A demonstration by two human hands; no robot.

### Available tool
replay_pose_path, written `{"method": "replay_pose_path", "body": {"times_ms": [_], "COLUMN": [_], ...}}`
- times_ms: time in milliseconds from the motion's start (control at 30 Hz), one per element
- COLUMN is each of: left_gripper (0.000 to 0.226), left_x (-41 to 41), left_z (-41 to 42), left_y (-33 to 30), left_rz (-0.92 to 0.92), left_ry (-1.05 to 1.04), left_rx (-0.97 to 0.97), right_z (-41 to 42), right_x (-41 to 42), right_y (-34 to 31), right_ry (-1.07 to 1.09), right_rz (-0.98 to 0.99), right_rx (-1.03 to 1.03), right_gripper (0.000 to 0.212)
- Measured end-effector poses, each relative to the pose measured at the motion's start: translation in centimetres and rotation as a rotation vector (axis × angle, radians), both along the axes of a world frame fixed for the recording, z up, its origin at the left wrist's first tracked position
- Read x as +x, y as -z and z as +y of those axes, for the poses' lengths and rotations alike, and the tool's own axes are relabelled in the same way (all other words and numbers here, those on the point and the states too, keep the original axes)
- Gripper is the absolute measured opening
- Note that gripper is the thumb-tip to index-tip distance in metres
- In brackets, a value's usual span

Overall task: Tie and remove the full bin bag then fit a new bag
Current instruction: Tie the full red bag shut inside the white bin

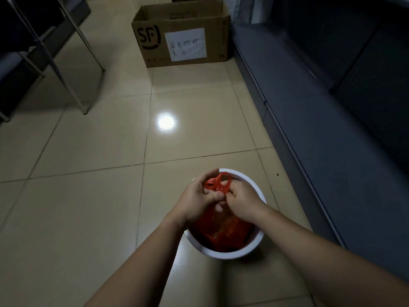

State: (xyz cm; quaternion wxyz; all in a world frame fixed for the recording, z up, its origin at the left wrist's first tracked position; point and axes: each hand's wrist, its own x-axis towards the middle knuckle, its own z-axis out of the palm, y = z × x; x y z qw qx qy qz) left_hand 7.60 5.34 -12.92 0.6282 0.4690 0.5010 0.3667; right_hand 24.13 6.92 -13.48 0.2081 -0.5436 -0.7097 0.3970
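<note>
Red thin plastic bin bag [223, 231] sits inside a round white plastic bin [228, 253], its body bunched low in the bin while its twisted handle loops [218, 183] rise above the far rim. Both bare hands meet over the bin at these loops. The left hand [197, 196] has its fingers curled around the red strands, thumb pressed against them, and the right hand [240, 200] is closed on the same strands from the other side, its fingers tucked into the plastic; the two hands touch each other. The bin stands on a floor of glossy beige tiles [88, 151], where a bright round light reflection [166, 122] shows farther out. Just right of the bin runs a dark grey cabinet front [332, 107]. Well beyond, an open brown cardboard box [181, 38] with a white handwritten paper label [188, 44] rests on the floor, and thin metal furniture legs [66, 69] stand at the far left.
</note>
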Motion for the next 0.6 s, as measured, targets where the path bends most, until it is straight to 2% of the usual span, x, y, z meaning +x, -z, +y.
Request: {"method": "replay_pose_path", "body": {"times_ms": [100, 167, 233, 333, 400, 433, 500, 533, 600], "left_gripper": [0.022, 0.009, 0.009, 0.008, 0.004, 0.009, 0.02, 0.022, 0.023], "left_x": [0.2, 0.4, 0.7, 1.1, 1.2, 1.2, 1.2, 1.1, 1.0], "left_z": [0.2, 0.0, -0.2, -0.4, -0.6, -0.6, -0.6, -0.5, -0.3], "left_y": [-0.1, 0.0, 0.2, 0.7, 0.6, 0.6, 0.5, 0.5, 0.7], "left_rz": [0.042, 0.08, 0.115, 0.168, 0.164, 0.159, 0.171, 0.189, 0.193], "left_ry": [-0.063, -0.108, -0.173, -0.273, -0.309, -0.317, -0.326, -0.33, -0.339], "left_rx": [-0.026, -0.024, 0.012, 0.057, 0.049, 0.031, -0.023, -0.051, -0.124], "right_z": [0.3, 0.5, 0.8, 1.2, 1.2, 1.1, 0.3, -0.2, -0.9], "right_x": [0.1, 0.1, 0.1, 0.1, 0.1, 0.2, 0.1, 0.0, -0.1], "right_y": [-0.1, -0.3, -0.4, -0.3, -0.2, -0.2, 0.0, 0.1, 0.5], "right_ry": [-0.056, -0.09, -0.109, -0.111, -0.093, -0.062, 0.058, 0.114, 0.15], "right_rz": [-0.041, -0.079, -0.144, -0.228, -0.222, -0.187, -0.065, -0.007, 0.073], "right_rx": [0.022, 0.048, 0.039, 0.009, 0.006, 0.009, 0.006, 0.026, 0.099], "right_gripper": [0.025, 0.022, 0.019, 0.027, 0.015, 0.016, 0.052, 0.062, 0.068]}}
